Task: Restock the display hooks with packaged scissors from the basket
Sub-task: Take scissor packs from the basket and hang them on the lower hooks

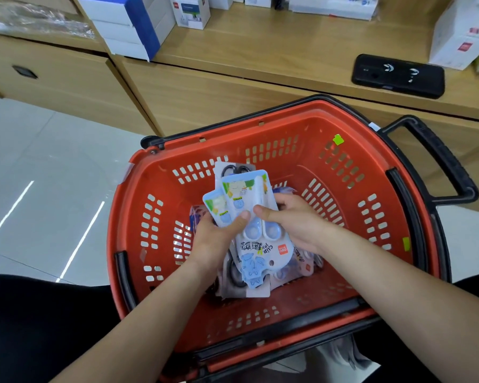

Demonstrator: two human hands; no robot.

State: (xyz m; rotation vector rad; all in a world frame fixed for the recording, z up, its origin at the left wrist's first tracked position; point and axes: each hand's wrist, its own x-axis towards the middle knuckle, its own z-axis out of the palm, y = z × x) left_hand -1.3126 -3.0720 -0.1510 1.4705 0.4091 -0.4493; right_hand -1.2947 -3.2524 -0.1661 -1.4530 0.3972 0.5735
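**Both hands in the basket, packs gathered**

Both hands were down inside the red basket (263,125). The left hand (217,239) gripped a small fan of packaged scissors (249,205), thumb pressed on the front pack; the right hand (296,219) pinched the same bundle from the other side. The packs' long axis ran away from the person, hang-holes nearest the body (so they'd need turning, I reckoned). More packs lay beneath. No hooks were in sight.
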